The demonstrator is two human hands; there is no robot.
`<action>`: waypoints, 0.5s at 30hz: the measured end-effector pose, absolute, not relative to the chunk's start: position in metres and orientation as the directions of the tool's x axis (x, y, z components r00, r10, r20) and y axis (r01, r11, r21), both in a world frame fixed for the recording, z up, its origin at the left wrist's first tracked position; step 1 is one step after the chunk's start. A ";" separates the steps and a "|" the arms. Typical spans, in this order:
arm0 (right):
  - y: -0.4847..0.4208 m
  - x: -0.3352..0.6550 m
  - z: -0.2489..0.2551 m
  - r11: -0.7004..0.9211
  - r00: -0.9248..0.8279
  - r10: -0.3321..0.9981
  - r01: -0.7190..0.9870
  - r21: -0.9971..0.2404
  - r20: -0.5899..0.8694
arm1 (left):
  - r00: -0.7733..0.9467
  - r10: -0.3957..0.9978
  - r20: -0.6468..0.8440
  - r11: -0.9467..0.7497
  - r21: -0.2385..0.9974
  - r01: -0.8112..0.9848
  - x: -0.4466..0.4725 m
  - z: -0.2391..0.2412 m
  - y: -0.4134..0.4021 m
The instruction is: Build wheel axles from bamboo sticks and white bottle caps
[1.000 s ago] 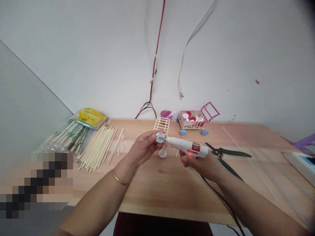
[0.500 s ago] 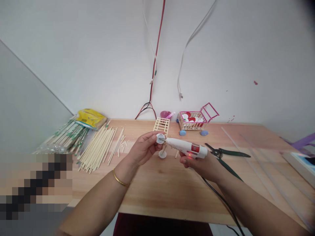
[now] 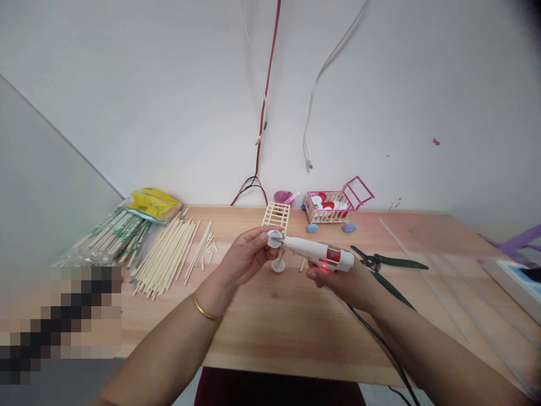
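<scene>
My left hand [image 3: 244, 257] pinches a small white round cap [image 3: 274, 238] above the wooden table [image 3: 279, 321]. My right hand [image 3: 342, 279] grips a white glue gun [image 3: 318, 254] with a red light lit on its body. The gun's nozzle touches the middle of the cap. A second white cap [image 3: 278, 265] with a short stick stands on the table just below the held one.
A pile of bamboo sticks [image 3: 169, 256] and packets lie at the left, with a yellow pack [image 3: 154, 204]. A stick ladder frame [image 3: 277, 215], a small pink-trimmed stick cart [image 3: 333, 207], green-handled pliers [image 3: 386, 268] and the gun's black cord [image 3: 380, 344] are nearby.
Both hands hold their pose with the nozzle on the cap; the view has shifted slightly.
</scene>
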State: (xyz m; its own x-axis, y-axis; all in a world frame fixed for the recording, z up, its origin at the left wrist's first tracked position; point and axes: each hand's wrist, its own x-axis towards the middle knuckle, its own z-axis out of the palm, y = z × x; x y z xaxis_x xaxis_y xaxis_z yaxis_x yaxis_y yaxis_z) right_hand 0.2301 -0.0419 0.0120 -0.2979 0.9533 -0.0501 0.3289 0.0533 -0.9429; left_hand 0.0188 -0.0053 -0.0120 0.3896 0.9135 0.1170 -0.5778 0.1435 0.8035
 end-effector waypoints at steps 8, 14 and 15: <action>-0.041 0.232 0.010 0.119 -0.298 0.955 0.380 -0.918 0.000 | 0.381 0.918 0.114 0.140 0.804 -0.578 0.020 -0.012 -0.005; -0.040 0.234 0.007 0.158 -0.324 0.946 0.377 -0.912 0.030 | 0.381 0.917 0.116 0.135 0.810 -0.570 0.019 -0.013 -0.005; -0.040 0.234 0.006 0.160 -0.327 0.944 0.375 -0.913 0.032 | 0.382 0.917 0.117 0.133 0.811 -0.569 0.019 -0.013 -0.005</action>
